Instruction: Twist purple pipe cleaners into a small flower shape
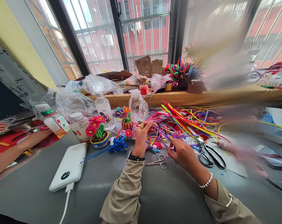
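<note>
My left hand (141, 138) is raised over the grey table (173, 193), its fingers curled around thin purple pipe cleaners (160, 133). My right hand (181, 150) pinches the same purple strands a little lower and to the right. Both hands sit at the near edge of a big heap of coloured pipe cleaners (190, 119). Small silver scissors (158, 161) lie between my wrists. Black-handled scissors (211, 154) lie just right of my right hand.
A white power bank (69, 166) with a cable lies at left. Pipe-cleaner flower pots (97, 132), a blue pipe-cleaner figure (117, 144), water bottles (105, 110) and plastic bags stand behind. Another person's arm (17, 149) rests far left. A wooden sill (201, 96) carries clutter.
</note>
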Motion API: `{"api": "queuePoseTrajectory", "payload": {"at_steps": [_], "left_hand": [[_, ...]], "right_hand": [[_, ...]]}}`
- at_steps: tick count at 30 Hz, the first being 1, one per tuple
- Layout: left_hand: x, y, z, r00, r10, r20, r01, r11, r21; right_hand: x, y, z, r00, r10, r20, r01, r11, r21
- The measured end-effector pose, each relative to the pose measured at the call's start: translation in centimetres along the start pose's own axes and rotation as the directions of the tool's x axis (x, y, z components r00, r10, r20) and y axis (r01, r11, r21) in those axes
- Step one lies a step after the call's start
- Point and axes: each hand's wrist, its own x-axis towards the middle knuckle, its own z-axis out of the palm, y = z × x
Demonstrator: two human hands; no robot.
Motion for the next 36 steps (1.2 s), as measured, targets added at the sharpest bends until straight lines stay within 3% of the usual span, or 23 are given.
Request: {"api": "queuePoseTrajectory", "payload": {"at_steps": [7,11,20,24,27,33,36], "left_hand": [[0.2,0.0,-0.1,0.999,0.004,-0.032,-0.005,0.999,-0.041],[0.4,-0.3,-0.4,0.998,0.007,-0.067,-0.008,1.000,-0.022],[0.5,-0.5,-0.7,0.991,0.055,-0.123,-0.050,0.998,0.045],[0.4,-0.6,-0.7,0.966,0.204,-0.161,-0.167,0.962,0.214],[0.3,-0.6,-0.8,0.939,0.299,-0.169,-0.228,0.911,0.345],[0.0,-0.3,-1.0,0.834,0.534,-0.135,-0.369,0.724,0.583],[0.2,-0.5,-0.8,0.892,0.440,-0.099,-0.345,0.807,0.480]], "right_hand": [[0.0,0.2,0.3,1.000,-0.030,0.005,0.030,0.993,-0.113],[-0.2,0.7,1.1,0.998,-0.055,0.001,0.055,0.995,-0.080],[-0.4,1.2,1.9,0.990,-0.091,0.105,0.103,0.987,-0.122],[-0.3,0.7,1.4,0.991,-0.055,0.120,0.056,0.998,0.002],[0.0,0.1,0.4,0.981,-0.017,0.194,-0.018,0.984,0.175],[0.6,-1.3,-0.5,0.961,0.015,0.276,-0.120,0.922,0.368],[0.4,-1.4,0.3,0.958,0.064,0.279,-0.197,0.856,0.478]]}}
